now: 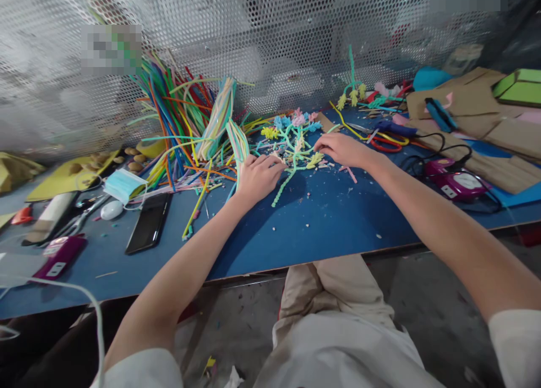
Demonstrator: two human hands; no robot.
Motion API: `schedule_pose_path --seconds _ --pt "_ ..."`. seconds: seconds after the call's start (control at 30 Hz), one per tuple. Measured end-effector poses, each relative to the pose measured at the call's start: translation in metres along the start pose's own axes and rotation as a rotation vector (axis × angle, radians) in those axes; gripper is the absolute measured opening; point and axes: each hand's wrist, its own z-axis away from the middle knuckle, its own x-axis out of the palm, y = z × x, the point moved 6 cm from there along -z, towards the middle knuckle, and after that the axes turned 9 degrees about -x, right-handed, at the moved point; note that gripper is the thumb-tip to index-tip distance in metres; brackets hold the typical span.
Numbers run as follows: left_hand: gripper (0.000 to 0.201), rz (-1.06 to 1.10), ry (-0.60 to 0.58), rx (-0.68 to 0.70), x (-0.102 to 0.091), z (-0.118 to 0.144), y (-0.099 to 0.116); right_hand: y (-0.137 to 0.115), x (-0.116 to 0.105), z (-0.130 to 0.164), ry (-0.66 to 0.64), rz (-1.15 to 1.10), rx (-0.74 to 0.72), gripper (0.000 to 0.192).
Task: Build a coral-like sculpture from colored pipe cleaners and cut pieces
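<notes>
On the blue table lies a pipe-cleaner flower spray (297,146) with green stems and yellow, blue and pink blooms. My left hand (260,177) is at its left side, fingers curled together with the tips against the spray's pale pink part. From the right, my right hand (343,149) reaches in with thumb and fingers pinched at a green stem. The fingers partly hide what they grip. Directly behind my left hand lies a bundle of pastel pipe cleaners (237,140). A twisted green stem (284,186) points toward me between the hands.
Loose coloured pipe cleaners (169,123) pile up at the back left, before a perforated metal panel (291,50). A phone (149,223) and a face mask (124,185) lie left. Right are scissors (386,143), a blue glue gun (393,128), a magenta device (456,179) and cardboard (502,134).
</notes>
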Motion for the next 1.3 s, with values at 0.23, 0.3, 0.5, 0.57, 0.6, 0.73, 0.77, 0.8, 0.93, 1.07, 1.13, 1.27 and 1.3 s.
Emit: schedule_pose_path --seconds 0.23,0.3,0.5,0.57,0.6,0.73,0.77,0.8,0.93,1.07,1.13,1.27,1.3 --pt "0.03 -0.024 0.088 -0.097 -0.01 0.0 0.001 -0.005 -0.003 -0.001 0.017 -0.012 -0.008 0.028" --pt "0.03 -0.035 0.086 -0.094 -0.01 -0.001 0.001 -0.009 -0.004 -0.001 0.008 -0.003 -0.023 0.029" --pt "0.032 -0.012 0.06 -0.135 -0.007 -0.002 -0.004 -0.016 -0.005 -0.003 0.015 0.077 -0.073 0.03" --pt "0.033 0.004 0.049 -0.155 -0.007 -0.002 -0.004 -0.014 -0.008 -0.003 0.079 0.133 -0.038 0.029" --pt "0.033 0.014 0.056 -0.159 -0.008 -0.002 -0.003 -0.013 -0.01 -0.002 0.13 0.158 -0.005 0.028" --pt "0.039 0.073 0.178 -0.128 -0.025 -0.002 0.002 -0.002 -0.028 0.008 0.405 0.209 0.183 0.022" --pt "0.037 0.088 0.192 -0.109 -0.029 -0.001 0.005 0.002 -0.031 0.011 0.472 0.21 0.222 0.021" --pt "0.033 0.102 0.183 -0.088 -0.031 -0.001 0.007 0.006 -0.034 0.014 0.532 0.206 0.25 0.019" --pt "0.033 0.106 -0.046 -0.096 -0.02 0.0 0.011 0.028 -0.036 0.023 0.73 0.074 0.312 0.021" --pt "0.043 0.033 -0.339 -0.17 0.003 0.001 0.005 0.051 -0.029 0.028 0.874 -0.149 0.394 0.035" --pt "0.041 0.034 -0.424 -0.165 0.01 0.002 0.002 0.059 -0.025 0.03 0.931 -0.24 0.428 0.042" --pt "0.026 0.049 -0.482 -0.2 0.015 0.003 -0.005 0.07 -0.018 0.034 1.018 -0.409 0.478 0.048" --pt "0.024 0.048 -0.473 -0.209 0.015 0.004 -0.006 0.072 -0.017 0.035 1.039 -0.445 0.491 0.048"
